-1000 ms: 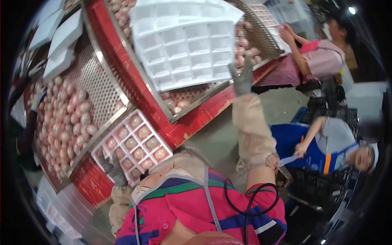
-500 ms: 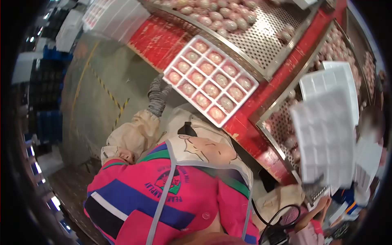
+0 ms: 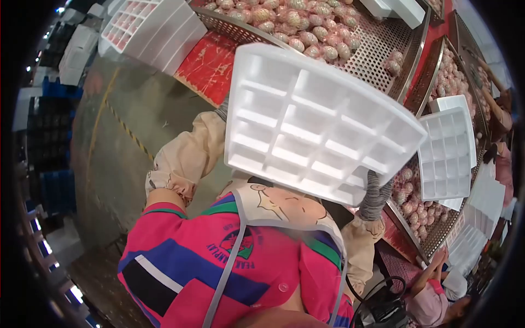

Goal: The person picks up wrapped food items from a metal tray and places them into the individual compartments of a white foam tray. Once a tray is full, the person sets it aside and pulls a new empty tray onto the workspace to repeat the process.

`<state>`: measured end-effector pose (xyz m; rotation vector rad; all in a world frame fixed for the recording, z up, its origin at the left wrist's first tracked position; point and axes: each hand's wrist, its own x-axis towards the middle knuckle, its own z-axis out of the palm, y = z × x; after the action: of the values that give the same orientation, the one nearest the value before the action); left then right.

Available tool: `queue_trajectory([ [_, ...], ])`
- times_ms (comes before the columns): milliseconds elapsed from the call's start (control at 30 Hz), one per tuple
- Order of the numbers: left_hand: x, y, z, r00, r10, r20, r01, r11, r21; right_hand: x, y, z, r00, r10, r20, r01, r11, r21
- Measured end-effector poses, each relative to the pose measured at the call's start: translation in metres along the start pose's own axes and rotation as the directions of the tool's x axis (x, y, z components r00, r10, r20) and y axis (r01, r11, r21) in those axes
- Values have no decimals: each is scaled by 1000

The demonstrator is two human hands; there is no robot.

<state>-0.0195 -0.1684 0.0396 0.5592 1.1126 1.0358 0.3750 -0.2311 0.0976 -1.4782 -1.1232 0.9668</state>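
A white foam tray (image 3: 306, 104) with empty compartments is tilted up in front of me. My right hand (image 3: 375, 198), in a grey knitted glove, grips its lower right corner. My left hand (image 3: 222, 108) reaches to the tray's left side; only a bit of grey glove shows, and its fingers are hidden behind the tray. The filled egg tray seen earlier is out of sight, and the raised tray covers that part of the red table (image 3: 210, 60).
Stacked white trays (image 3: 169, 41) stand at the table's left end. Wrapped eggs (image 3: 306, 38) fill a perforated metal bin (image 3: 377, 41) at the back. Further white trays (image 3: 445, 153) lie over a right-hand egg bin. Co-workers' arms (image 3: 429, 273) show at lower right.
The empty foam tray has come from the right to in front of me, with my right hand on it. It now hides the filled egg tray. My left forearm has shifted slightly.
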Motion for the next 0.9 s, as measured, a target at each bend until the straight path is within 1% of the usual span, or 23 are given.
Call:
queue_trajectory([
  [67,9,9,-5,993,-98,68,91,990,105,5,17,9,972,166,-167,-155,985,76],
  [133,31,7,-8,992,-121,42,101,941,323,17,-16,-1,872,234,-431,-250,968,19],
  [167,44,-4,-14,998,-8,54,-20,866,500,28,-2,-43,874,390,-291,-302,904,303],
  [200,57,-21,-23,992,93,83,-125,743,658,42,12,-74,857,503,-107,-372,750,548],
  [267,81,-36,-41,986,142,91,-164,687,708,49,-25,-59,849,476,-231,-310,802,511],
  [300,91,-39,-35,974,176,143,-224,631,743,47,-26,-60,800,474,-368,-298,847,441],
  [333,100,-41,-32,972,154,180,-237,650,722,26,-28,-52,824,392,-409,-188,870,455],
  [367,110,-39,-35,979,125,159,-202,528,825,2,-1,-47,870,1,-493,-9,1000,-15],
  [400,114,-35,-33,985,109,132,-164,390,906,-19,22,-43,850,-371,-375,163,861,-482],
  [433,115,-30,-26,993,88,79,-107,376,920,-39,11,-9,887,-172,-429,53,960,-275],
  [467,118,-26,-23,997,75,23,-48,354,934,-53,7,33,899,35,-437,-58,997,-41],
  [500,123,-33,-24,997,70,44,-66,359,931,-60,19,51,958,84,-274,-127,982,-140],
  [533,125,-45,-27,991,123,43,-84,349,933,-65,32,67,972,98,-214,-139,972,-189],
  [567,124,-50,-30,982,185,28,-90,334,938,-61,48,77,968,139,-210,-171,975,-141],
  [600,118,-48,-32,980,198,15,-82,333,939,-54,75,74,979,103,-178,-140,967,-214],
  [667,89,-42,-32,986,165,-35,-58,526,849,-32,83,74,990,80,-120,-130,859,-494],
  [700,70,-42,-33,984,169,-62,-60,632,773,-21,100,58,996,57,61,-19,869,-494],
  [733,49,-41,-40,973,230,-23,-104,525,845,-9,117,48,967,7,256,116,879,-463],
  [767,50,-67,-52,950,268,-160,61,340,938,3,94,70,883,365,296,-438,868,234],
  [800,30,-58,-50,956,238,-173,37,485,874,9,100,79,881,356,311,-463,782,418],
  [833,19,-79,-57,920,278,-278,123,468,875,16,119,70,884,269,381,-396,865,309],
  [867,12,-99,-66,925,163,-343,194,574,796,18,104,75,878,266,399,-411,846,340],
  [900,-11,-73,-43,961,76,-266,97,809,580,21,83,80,851,306,427,-479,788,388],
])
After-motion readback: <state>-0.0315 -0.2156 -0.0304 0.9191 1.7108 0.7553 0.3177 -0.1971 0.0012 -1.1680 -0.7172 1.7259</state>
